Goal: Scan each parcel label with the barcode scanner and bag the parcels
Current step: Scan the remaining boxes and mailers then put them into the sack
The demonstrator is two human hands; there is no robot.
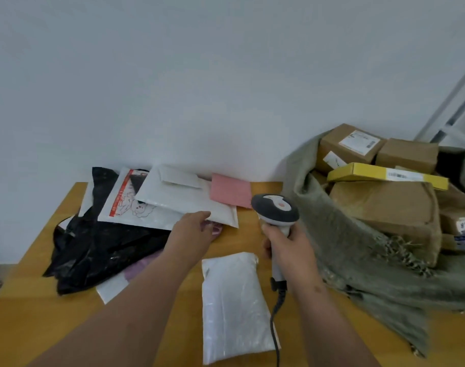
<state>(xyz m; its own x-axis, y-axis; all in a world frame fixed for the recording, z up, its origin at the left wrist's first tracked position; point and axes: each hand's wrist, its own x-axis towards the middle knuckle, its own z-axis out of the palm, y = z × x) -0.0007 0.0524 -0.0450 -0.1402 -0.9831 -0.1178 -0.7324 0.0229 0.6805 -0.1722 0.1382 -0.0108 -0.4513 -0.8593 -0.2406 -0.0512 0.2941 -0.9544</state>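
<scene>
On smooth wooden table [53, 313], glossy white pouch [234, 308], crinkled black bag [93, 250].

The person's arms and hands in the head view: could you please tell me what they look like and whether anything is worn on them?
Both forearms are bare right up to the frame's lower edge, with no sleeve, glove, watch or bracelet visible. The left hand and the right hand show no rings that I can make out.

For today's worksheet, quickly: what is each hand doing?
Left hand: grips the edge of a white mailer.
Right hand: holds the barcode scanner.
</scene>
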